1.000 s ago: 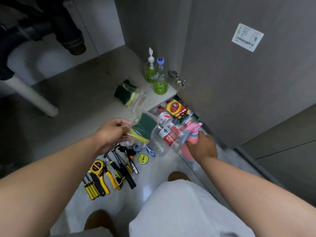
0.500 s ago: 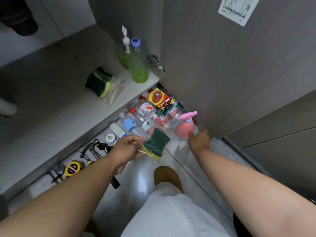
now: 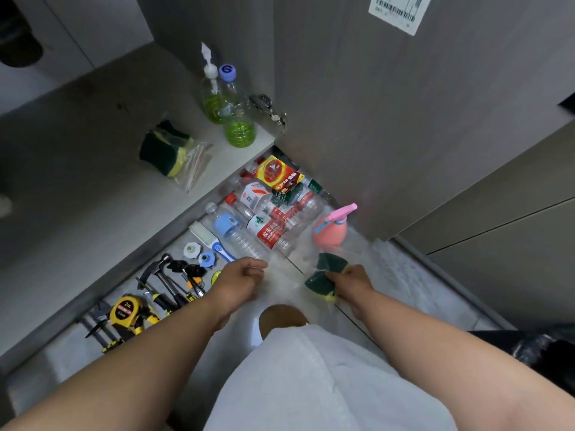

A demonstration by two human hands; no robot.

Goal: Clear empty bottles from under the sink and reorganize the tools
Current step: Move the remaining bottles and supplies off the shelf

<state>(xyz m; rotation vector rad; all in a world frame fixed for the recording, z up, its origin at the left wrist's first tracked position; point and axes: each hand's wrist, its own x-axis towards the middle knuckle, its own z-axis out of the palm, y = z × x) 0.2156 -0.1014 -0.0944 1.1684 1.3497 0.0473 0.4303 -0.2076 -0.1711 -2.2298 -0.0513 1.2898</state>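
Empty plastic bottles lie heaped by the cabinet floor's front edge; right hand grips a bagged green-yellow sponge, left hand loosely curled, holding nothing visible.

"2m" on tape measure, "6" (perhaps 9) on bottle cap

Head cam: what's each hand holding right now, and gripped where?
Right hand grips the green-and-yellow sponge by its near end. Left hand is loosely curled, apparently holding nothing.

Tools lie left of the bottles on the floor, spray bottle right.
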